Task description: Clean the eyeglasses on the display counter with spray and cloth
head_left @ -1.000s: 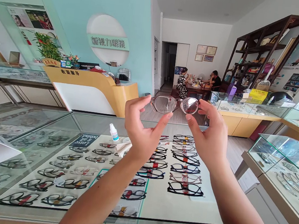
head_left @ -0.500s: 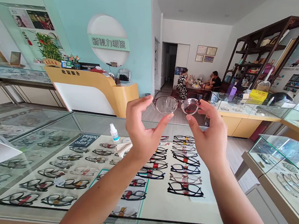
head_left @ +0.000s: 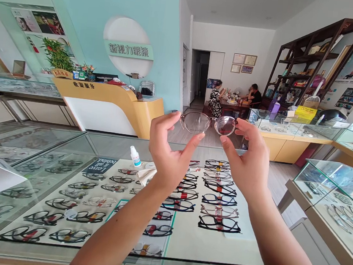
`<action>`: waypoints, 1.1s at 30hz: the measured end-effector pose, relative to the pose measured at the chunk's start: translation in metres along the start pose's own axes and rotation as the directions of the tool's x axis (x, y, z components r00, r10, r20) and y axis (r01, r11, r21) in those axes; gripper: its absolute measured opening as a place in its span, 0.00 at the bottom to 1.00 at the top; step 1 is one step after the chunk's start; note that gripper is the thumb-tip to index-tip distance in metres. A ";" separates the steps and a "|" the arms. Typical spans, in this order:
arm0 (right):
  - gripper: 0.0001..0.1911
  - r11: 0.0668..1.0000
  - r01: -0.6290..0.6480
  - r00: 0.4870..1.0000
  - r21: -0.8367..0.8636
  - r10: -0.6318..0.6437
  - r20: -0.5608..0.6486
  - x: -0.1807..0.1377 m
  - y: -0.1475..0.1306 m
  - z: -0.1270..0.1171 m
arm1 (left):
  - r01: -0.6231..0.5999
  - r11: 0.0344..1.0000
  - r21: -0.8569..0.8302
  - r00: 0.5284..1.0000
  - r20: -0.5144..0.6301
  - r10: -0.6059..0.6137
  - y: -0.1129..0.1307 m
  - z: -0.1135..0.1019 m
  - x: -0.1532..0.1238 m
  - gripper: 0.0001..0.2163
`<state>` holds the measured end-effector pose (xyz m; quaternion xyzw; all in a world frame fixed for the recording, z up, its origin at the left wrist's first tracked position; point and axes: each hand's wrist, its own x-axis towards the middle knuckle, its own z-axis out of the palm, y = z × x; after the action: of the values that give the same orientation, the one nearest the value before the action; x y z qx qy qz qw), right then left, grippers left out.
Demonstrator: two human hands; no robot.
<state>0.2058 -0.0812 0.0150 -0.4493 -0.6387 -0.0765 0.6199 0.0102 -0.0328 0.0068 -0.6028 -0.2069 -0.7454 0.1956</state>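
Thumb and forefinger of the left hand (head_left: 169, 153) and the right hand (head_left: 246, 161) each pinch one end of the glasses (head_left: 196, 123), held level in the air above the counter's (head_left: 214, 247) far edge. A bottle (head_left: 134, 156) and a cloth (head_left: 146, 173) lie near that edge, beside the left hand.

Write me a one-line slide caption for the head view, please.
Clear-framed glasses pinched at both ends by the left hand and right hand above a glass display case of frames.
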 end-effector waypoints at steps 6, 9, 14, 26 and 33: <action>0.21 1.000 -0.016 1.000 0.005 0.016 -0.001 0.001 -0.001 0.000 | -0.018 1.000 0.013 1.000 0.000 0.018 -0.001 0.000 0.000 0.28; 0.20 1.000 -0.006 1.000 0.006 0.006 -0.019 0.000 -0.002 0.000 | 0.011 1.000 0.008 1.000 0.015 -0.011 -0.002 -0.001 -0.001 0.28; 0.21 0.999 0.054 0.994 0.004 -0.053 -0.093 -0.001 -0.003 0.000 | 0.144 0.985 -0.094 0.989 0.053 -0.139 -0.007 0.001 -0.004 0.27; 0.22 0.989 0.146 0.977 0.025 -0.141 -0.158 -0.002 -0.008 -0.003 | 0.332 0.912 -0.239 0.941 0.142 -0.306 -0.015 0.006 -0.006 0.27; 0.23 0.985 0.172 0.972 0.016 -0.167 -0.164 -0.002 -0.007 -0.003 | 0.350 0.902 -0.254 0.935 0.145 -0.322 -0.018 0.006 -0.005 0.28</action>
<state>0.2030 -0.0884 0.0168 -0.3761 -0.6234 -0.1558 0.6676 0.0061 -0.0148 0.0021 -0.6156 -0.2116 -0.7584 -0.0323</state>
